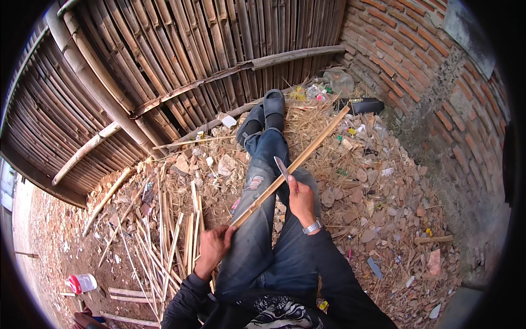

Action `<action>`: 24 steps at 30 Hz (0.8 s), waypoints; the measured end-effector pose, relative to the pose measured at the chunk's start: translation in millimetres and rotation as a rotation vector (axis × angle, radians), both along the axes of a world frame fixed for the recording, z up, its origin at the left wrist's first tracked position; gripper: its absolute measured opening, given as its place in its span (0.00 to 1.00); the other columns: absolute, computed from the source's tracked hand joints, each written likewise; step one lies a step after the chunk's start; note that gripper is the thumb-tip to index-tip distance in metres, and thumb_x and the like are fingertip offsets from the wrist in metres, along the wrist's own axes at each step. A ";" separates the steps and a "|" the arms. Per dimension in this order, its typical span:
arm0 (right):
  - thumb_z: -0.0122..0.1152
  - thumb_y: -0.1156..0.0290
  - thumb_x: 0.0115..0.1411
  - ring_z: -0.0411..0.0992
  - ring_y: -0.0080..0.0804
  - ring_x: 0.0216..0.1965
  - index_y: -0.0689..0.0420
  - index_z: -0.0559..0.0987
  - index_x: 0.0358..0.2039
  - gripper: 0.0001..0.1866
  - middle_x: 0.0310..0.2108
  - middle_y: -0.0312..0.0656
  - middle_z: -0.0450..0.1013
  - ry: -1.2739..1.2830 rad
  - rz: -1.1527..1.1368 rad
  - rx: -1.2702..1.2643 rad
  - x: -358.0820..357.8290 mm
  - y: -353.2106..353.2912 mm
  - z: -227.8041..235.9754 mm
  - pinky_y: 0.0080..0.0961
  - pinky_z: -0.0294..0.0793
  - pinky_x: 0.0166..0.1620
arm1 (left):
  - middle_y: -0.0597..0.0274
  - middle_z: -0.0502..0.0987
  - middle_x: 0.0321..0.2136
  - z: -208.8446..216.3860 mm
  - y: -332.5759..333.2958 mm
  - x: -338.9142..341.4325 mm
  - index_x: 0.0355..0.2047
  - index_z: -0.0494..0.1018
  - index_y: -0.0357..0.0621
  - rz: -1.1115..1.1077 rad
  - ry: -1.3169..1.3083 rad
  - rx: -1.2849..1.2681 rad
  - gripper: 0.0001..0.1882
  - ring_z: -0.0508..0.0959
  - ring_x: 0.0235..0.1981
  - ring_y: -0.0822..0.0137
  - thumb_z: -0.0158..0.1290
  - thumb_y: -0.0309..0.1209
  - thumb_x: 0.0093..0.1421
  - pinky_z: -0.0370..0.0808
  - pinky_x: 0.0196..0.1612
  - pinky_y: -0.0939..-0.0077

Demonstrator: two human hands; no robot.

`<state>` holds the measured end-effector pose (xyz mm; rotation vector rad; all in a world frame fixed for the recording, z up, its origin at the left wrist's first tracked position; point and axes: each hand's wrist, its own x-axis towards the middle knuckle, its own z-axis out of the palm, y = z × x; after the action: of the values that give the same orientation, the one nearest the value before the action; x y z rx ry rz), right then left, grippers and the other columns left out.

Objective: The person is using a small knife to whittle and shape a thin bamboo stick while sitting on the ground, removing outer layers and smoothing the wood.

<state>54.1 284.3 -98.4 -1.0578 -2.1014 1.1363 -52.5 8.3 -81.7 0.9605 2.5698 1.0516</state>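
A long split bamboo strip [311, 149] lies slantwise across my legs, its far end up to the right. My left hand [213, 248] is closed round its near end, over my left thigh. In my right hand [300, 200] is a knife, gripped with the thumb along it. The knife blade [281, 166] points up and to the left and lies against the strip near its middle. The knife's handle is hidden inside my fist. My jeans-clad legs [246, 241] stretch forward, crossed at the ankles.
Several split bamboo strips [167, 255] lie in a pile to my left. A bamboo wall [208, 44] stands ahead and a brick wall [394, 60] to the right. Rubble and shavings [361, 203] cover the ground. A white tub with a red lid [82, 283] is at the lower left.
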 end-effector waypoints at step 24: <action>0.49 0.50 0.76 0.74 0.57 0.23 0.62 0.78 0.25 0.30 0.17 0.54 0.71 0.008 0.162 -0.051 10.9 -55.2 0.8 0.46 0.69 0.27 | 0.43 0.79 0.18 1.1 0.8 5.2 0.33 0.86 0.42 0.027 0.036 0.019 0.17 0.81 0.19 0.44 0.60 0.44 0.67 0.76 0.25 0.56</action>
<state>65.0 229.1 -97.6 -0.9171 -2.1945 1.2740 -47.3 9.1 -80.6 0.9612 2.6130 1.0772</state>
